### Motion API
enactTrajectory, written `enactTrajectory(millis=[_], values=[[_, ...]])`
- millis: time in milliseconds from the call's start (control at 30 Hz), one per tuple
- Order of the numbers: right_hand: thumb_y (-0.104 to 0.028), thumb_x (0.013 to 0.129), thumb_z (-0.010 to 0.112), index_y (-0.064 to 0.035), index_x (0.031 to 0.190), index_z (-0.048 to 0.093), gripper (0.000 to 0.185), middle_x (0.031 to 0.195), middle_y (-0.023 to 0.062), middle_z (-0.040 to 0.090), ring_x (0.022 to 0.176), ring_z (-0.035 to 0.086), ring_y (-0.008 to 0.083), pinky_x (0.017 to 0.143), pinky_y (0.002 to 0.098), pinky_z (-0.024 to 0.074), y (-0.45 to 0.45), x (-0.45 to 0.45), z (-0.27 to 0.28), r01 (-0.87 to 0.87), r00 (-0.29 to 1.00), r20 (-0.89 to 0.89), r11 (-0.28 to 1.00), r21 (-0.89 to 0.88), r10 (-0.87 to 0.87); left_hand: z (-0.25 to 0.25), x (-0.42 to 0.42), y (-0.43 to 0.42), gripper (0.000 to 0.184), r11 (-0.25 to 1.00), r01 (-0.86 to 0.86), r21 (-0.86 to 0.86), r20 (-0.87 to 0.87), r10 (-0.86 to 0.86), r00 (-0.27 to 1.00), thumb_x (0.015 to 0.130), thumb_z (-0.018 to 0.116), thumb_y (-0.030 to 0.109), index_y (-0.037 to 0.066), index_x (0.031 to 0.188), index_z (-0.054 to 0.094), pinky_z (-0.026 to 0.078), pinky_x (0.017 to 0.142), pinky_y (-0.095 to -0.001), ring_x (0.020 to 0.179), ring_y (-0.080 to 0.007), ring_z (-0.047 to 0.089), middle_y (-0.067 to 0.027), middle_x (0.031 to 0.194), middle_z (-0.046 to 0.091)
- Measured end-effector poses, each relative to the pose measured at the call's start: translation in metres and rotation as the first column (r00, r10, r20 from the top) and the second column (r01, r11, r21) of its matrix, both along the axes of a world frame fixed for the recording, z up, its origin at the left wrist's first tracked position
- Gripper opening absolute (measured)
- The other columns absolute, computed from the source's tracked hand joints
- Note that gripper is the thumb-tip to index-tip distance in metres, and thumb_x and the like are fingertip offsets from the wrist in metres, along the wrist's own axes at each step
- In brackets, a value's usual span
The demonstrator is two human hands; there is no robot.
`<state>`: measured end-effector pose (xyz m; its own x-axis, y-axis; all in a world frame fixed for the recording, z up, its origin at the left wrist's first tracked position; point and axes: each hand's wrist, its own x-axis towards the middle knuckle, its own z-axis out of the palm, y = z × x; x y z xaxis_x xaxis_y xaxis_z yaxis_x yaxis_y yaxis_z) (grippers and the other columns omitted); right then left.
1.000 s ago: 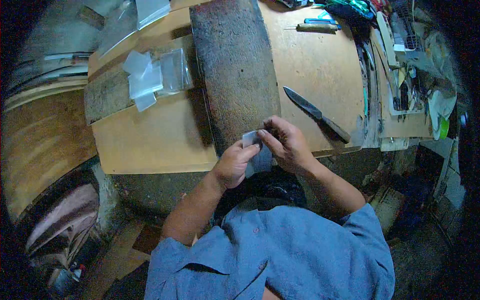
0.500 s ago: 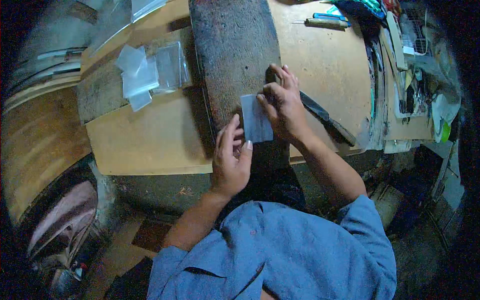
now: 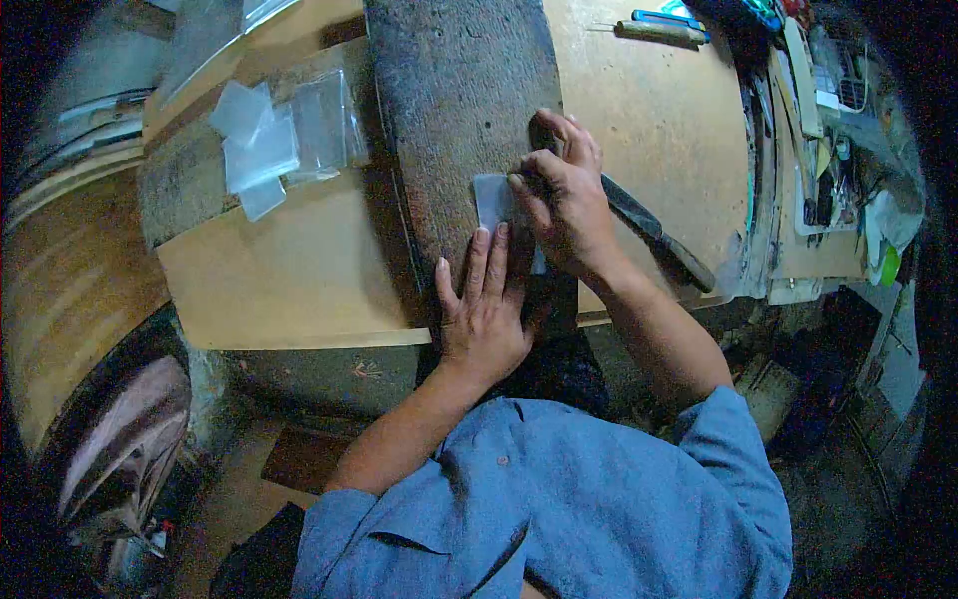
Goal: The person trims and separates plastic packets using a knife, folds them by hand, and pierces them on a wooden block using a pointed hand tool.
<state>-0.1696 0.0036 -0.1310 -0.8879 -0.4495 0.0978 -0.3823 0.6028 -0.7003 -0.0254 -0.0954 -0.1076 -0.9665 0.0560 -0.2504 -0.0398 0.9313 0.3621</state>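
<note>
A small translucent sheet [image 3: 493,200] lies on the dark worn board [image 3: 459,90]. My left hand [image 3: 486,314] rests flat with fingers spread, its fingertips on the lower part of the sheet, which it partly covers. At the sheet's right edge is my right hand [image 3: 571,205], thumb and index finger pinched together at the upper corner, the other fingers bent. A knife [image 3: 654,232] lies right of the board, its blade partly hidden behind my right hand. More clear sheets [image 3: 261,150] are loosely piled to the left, next to a clear plastic packet [image 3: 324,125].
A wooden-handled awl [image 3: 659,33] and a blue tool [image 3: 671,18] lie at the back right. Tools and a white tray [image 3: 826,229] crowd the right side. Larger plastic sheeting [image 3: 215,45] is at the back left of the tabletop [image 3: 289,275].
The sheet, earlier held up between both hands, now lies on the board. My left hand has moved in and flattened onto it. My right hand has moved up and away from me.
</note>
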Motion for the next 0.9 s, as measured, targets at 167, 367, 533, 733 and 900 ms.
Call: enactTrajectory(millis=[167,367,533,733,900], values=[[-0.011,0.076,0.068,-0.0044,0.091,0.061,0.017,0.134,0.02,0.04,0.128,0.029,0.0415,0.106,0.0485,0.0242,-0.002,0.0,0.006,-0.002,1.0,0.015,1.0,-0.007,0.002,-0.002,0.0,0.003,0.073,1.0,-0.017,-0.005,0.008,0.018,1.0,0.08,0.053,0.051,0.012,0.139,0.036,0.009,0.102,-0.0623,0.139,-0.0289,0.015,-0.0131,0.149,0.021],[-0.012,0.076,0.068,-0.005,0.09,0.062,0.016,0.134,0.0196,0.039,0.128,0.029,0.042,0.106,0.0492,0.0244,-0.003,0.001,0.009,0.006,1.0,0.022,1.0,-0.002,-0.006,-0.004,0.001,0.003,0.073,1.0,-0.007,-0.026,0.012,0.007,1.0,0.079,0.054,0.053,0.014,0.139,0.037,0.009,0.102,-0.0633,0.139,-0.0291,0.013,-0.0136,0.149,0.02],[-0.012,0.077,0.067,-0.006,0.091,0.062,0.016,0.133,0.0195,0.041,0.128,0.029,0.0422,0.105,0.0499,0.0238,-0.001,0.0,0.009,0.004,1.0,0.017,1.0,-0.008,-0.004,-0.008,0.003,0.004,0.073,1.0,-0.008,-0.014,-0.021,0.008,1.0,0.079,0.054,0.052,0.015,0.139,0.036,0.01,0.102,-0.064,0.14,-0.0293,0.012,-0.0132,0.15,0.019],[-0.012,0.085,0.059,-0.006,0.108,0.058,0.025,0.121,0.0177,0.052,0.115,0.049,0.0314,0.098,0.0377,0.0374,0.027,-0.028,0.013,0.107,0.993,-0.049,0.994,-0.01,-0.108,-0.001,-0.002,0.005,0.08,0.997,0.002,-0.073,0.045,0.001,0.999,0.079,0.055,0.055,0.017,0.144,0.028,0.007,0.104,-0.0609,0.14,-0.0276,0.012,-0.0107,0.152,0.016],[-0.013,0.084,0.057,-0.0082,0.122,0.048,0.039,0.116,0.018,0.054,0.108,0.051,0.0337,0.093,0.0403,0.0402,0.085,-0.123,-0.02,0.25,0.882,-0.446,0.953,0.173,-0.15,-0.005,0.0,0.006,0.093,0.997,-0.015,-0.069,-0.055,0.011,0.998,0.072,0.06,0.059,0.016,0.145,0.023,0.006,0.106,-0.0582,0.139,-0.0297,0.015,-0.0118,0.151,0.017]])
